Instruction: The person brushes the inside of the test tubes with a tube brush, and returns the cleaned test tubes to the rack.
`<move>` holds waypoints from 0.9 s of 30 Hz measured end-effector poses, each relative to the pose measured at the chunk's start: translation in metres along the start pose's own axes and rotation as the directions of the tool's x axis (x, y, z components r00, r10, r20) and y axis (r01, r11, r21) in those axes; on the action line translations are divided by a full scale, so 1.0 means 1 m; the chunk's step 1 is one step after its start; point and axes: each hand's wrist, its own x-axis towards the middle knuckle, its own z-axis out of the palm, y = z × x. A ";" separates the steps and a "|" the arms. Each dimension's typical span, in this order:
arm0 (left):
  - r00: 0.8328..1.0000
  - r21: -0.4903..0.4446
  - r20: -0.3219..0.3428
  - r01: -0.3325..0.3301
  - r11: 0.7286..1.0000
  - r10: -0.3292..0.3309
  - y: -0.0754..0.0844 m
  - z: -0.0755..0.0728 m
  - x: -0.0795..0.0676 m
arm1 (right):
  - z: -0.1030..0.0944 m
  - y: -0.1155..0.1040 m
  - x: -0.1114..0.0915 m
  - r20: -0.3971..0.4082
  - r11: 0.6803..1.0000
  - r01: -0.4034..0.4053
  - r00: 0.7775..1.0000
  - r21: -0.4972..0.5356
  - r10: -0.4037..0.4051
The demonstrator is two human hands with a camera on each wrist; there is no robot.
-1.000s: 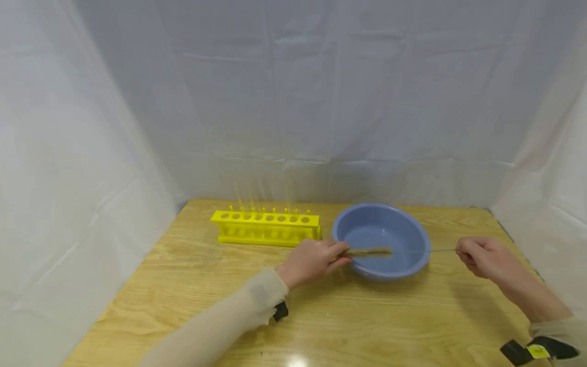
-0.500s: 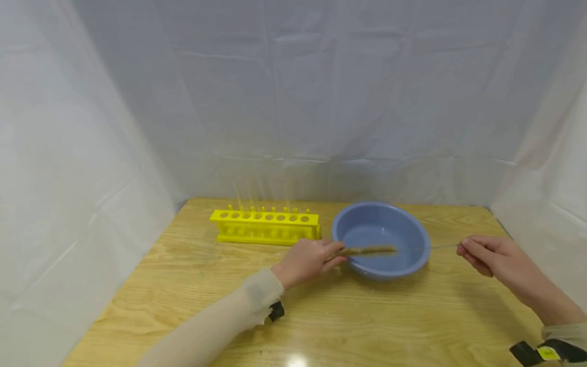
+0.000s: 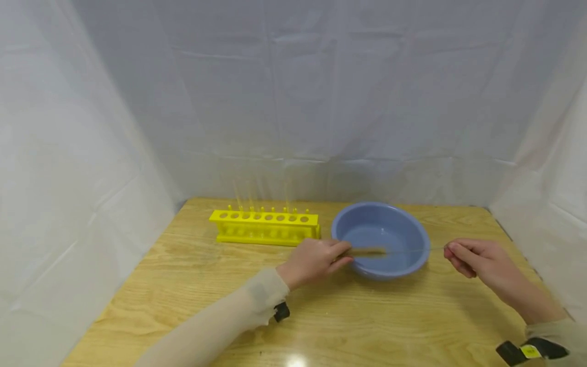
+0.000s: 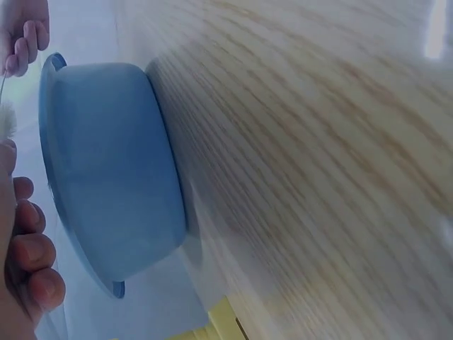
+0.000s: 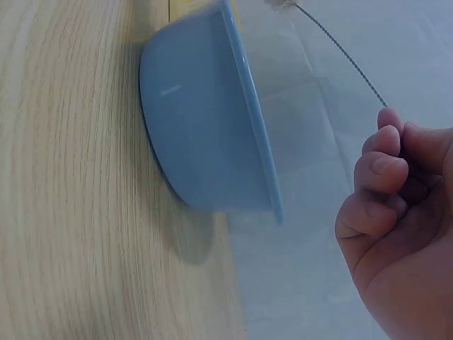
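My right hand pinches the twisted wire handle of a test tube brush between thumb and forefinger, its other fingers curled. The wire runs level across the blue basin's rim to the tan bristles, which are blurred. My left hand curls round what looks like a clear test tube, mostly hidden by the fingers, with the bristles coming out of its right end. In the left wrist view, pale bristles show beyond the fingertips. Both hands are above the table, at either side of the basin.
A yellow test tube rack stands left of the basin, behind my left hand. Several clear tubes rise behind its holes, faint to see. The wooden table is bordered by white sheeting at the back and sides.
My right hand first shifted slightly right, then came back left, carrying the brush with it. Less of the bristles shows beyond the left hand now. The left hand moved slightly left, then right. Basin and rack stayed put.
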 end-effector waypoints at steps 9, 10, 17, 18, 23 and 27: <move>1.000 0.000 0.012 0.011 1.000 -0.011 0.005 0.000 0.004 | 0.015 -0.004 0.008 0.009 0.999 -0.003 1.000 0.051 0.003; 1.000 0.001 0.014 0.014 1.000 -0.014 0.005 0.000 0.004 | 0.017 -0.005 0.008 0.012 0.998 0.003 1.000 0.058 -0.004; 0.999 0.016 0.024 0.023 1.000 -0.024 0.010 -0.001 0.010 | 0.035 -0.009 0.015 0.034 0.995 0.082 0.996 0.051 -0.084; 1.000 0.015 0.022 0.020 1.000 -0.021 0.011 -0.001 0.011 | 0.039 -0.010 0.017 0.038 0.994 0.098 0.994 0.043 -0.100; 0.999 0.018 0.032 0.018 1.000 -0.019 0.014 -0.001 0.016 | 0.059 -0.014 0.025 0.046 0.983 0.183 0.982 -0.016 -0.182; 0.999 0.052 0.036 0.020 0.998 -0.022 0.015 -0.001 0.018 | 0.074 -0.016 0.031 0.055 0.964 0.258 0.965 -0.063 -0.255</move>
